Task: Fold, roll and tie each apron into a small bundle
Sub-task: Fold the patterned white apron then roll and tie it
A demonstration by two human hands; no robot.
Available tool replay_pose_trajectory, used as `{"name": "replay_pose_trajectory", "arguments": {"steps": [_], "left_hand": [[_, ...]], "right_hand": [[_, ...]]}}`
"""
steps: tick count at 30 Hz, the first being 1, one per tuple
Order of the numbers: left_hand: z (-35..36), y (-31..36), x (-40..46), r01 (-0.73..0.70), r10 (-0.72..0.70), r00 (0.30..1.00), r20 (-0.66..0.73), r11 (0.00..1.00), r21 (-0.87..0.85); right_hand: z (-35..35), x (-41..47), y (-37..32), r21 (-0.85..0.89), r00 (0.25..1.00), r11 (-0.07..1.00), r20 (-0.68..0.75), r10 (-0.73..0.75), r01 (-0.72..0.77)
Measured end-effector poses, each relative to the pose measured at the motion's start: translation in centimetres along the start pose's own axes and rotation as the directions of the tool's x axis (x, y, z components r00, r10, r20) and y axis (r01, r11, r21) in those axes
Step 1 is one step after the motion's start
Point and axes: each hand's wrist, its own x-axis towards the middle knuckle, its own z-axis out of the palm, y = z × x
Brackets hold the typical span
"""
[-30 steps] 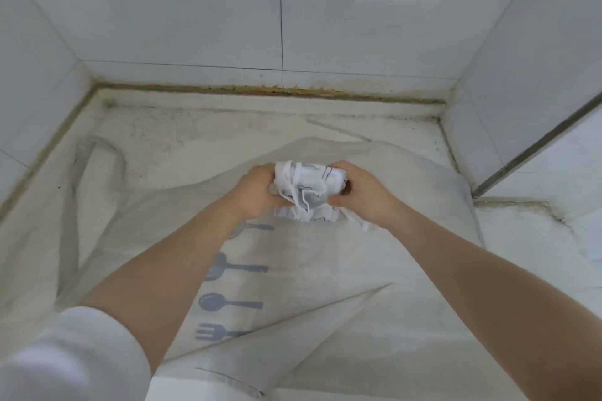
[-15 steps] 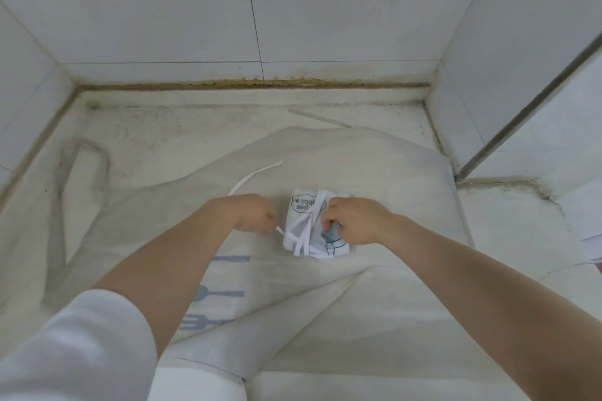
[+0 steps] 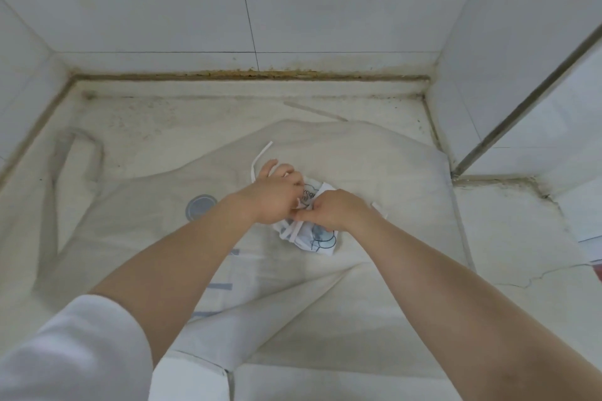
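White printed apron bundle (image 3: 309, 231) now lies mid-worktop (image 3: 508, 238); left hand (image 3: 273, 195) and right hand (image 3: 335, 210), earlier apart, both pinch its white tie strap (image 3: 260, 156), so knotting is likely underway.

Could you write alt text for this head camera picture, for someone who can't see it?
Two bare hands, the left hand and right hand, work white strap around a small rolled apron bundle. The bundle rests on a larger beige apron spread over a stained pale counter in a white-tiled corner.
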Motion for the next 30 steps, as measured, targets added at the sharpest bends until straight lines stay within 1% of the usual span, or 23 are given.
{"name": "replay_pose_trajectory", "arguments": {"steps": [3,5,7,9,10,11,12,13,14,15,17,18,19,20,21,22,23,24,25,26,28,29,30], "left_hand": [[0.0,-0.5,0.0,0.029,-0.017,0.996,0.093,0.990,-0.136],[0.0,-0.3,0.1,0.025,-0.002,0.988,0.154,0.989,-0.146],[-0.3,0.2,0.2,-0.013,0.014,0.990,0.142,1.000,-0.003],[-1.1,0.6,0.5,-0.048,0.037,0.996,0.081,0.989,0.140],[-1.4,0.8,0.3,-0.064,0.061,0.998,0.024,0.981,0.185],[-1.6,1.0,0.3,-0.099,0.124,0.988,-0.091,0.966,0.237],[-1.4,1.0,0.6,-0.140,0.231,0.934,-0.274,0.939,0.315],[-1.0,1.0,0.7,-0.149,0.292,0.858,-0.423,0.929,0.338],[-0.5,1.1,0.8,-0.156,0.296,0.770,-0.566,0.946,0.284],[0.0,1.5,1.0,-0.131,0.233,0.703,-0.672,0.971,0.199],[0.8,2.9,1.1,-0.076,0.046,0.625,-0.780,0.997,-0.002],[1.1,3.6,0.8,-0.077,-0.053,0.604,-0.795,0.989,-0.124],[1.7,4.0,0.6,-0.099,-0.150,0.608,-0.780,0.960,-0.261],[2.3,4.2,0.4,-0.127,-0.231,0.627,-0.744,0.912,-0.390],[3.1,4.2,0.2,-0.124,-0.297,0.643,-0.706,0.869,-0.479],[4.0,4.1,0.1,-0.091,-0.348,0.654,-0.672,0.845,-0.526],[4.9,4.0,0.0,-0.044,-0.390,0.647,-0.655,0.838,-0.543],[5.4,4.1,-0.1,0.010,-0.404,0.638,-0.655,0.855,-0.518],[5.8,4.3,0.0,0.053,-0.379,0.628,-0.680,0.892,-0.448],[6.0,4.4,0.0,0.070,-0.314,0.633,-0.708,0.933,-0.352],[6.0,4.5,0.4,0.045,-0.162,0.677,-0.718,0.983,-0.179],[5.8,4.4,0.6,0.020,-0.107,0.708,-0.698,0.991,-0.131],[5.6,4.4,0.9,-0.009,-0.067,0.738,-0.672,0.994,-0.109]], "right_hand": [[0.5,0.3,-0.3,-0.014,0.998,0.999,-0.054,0.043,-0.044],[0.5,0.4,-0.5,-0.038,0.996,0.998,-0.067,0.050,-0.053],[0.5,0.3,-0.7,-0.050,0.996,0.997,-0.068,0.054,-0.057],[0.6,0.2,-1.0,-0.049,0.994,0.996,-0.089,0.066,-0.071],[0.8,0.2,-1.1,-0.063,0.992,0.995,-0.108,0.066,-0.073],[0.9,0.1,-1.2,-0.075,0.990,0.995,-0.126,0.061,-0.071],[0.9,0.0,-1.1,-0.086,0.987,0.994,-0.148,0.055,-0.068],[0.8,0.0,-1.0,-0.098,0.985,0.993,-0.168,0.047,-0.064],[0.7,0.1,-0.7,-0.088,0.983,0.994,-0.180,0.048,-0.065],[0.7,0.2,-0.5,-0.046,0.981,0.996,-0.181,0.063,-0.072],[0.8,0.3,-0.2,0.145,0.978,0.984,-0.164,0.125,-0.102],[1.0,0.5,0.0,0.307,0.976,0.945,-0.141,0.164,-0.114],[1.0,0.4,0.2,0.487,0.974,0.866,-0.118,0.195,-0.114],[0.9,0.2,0.5,0.649,0.971,0.753,-0.097,0.220,-0.106],[0.7,-0.2,0.6,0.761,0.972,0.642,-0.070,0.226,-0.094],[0.4,-0.7,0.8,0.827,0.974,0.554,-0.037,0.222,-0.095],[0.1,-1.2,1.0,0.867,0.976,0.485,0.000,0.220,-0.109],[-0.2,-1.5,1.2,0.892,0.975,0.434,0.030,0.219,-0.125],[-0.4,-1.6,1.5,0.909,0.975,0.390,0.065,0.215,-0.147],[-0.4,-1.5,1.9,0.926,0.973,0.338,0.101,0.209,-0.169],[-0.4,-1.2,2.5,0.960,0.968,0.206,0.149,0.200,-0.190],[-0.4,-1.2,2.6,0.966,0.967,0.171,0.158,0.201,-0.193],[-0.4,-1.3,2.6,0.962,0.966,0.190,0.157,0.203,-0.197]]}}
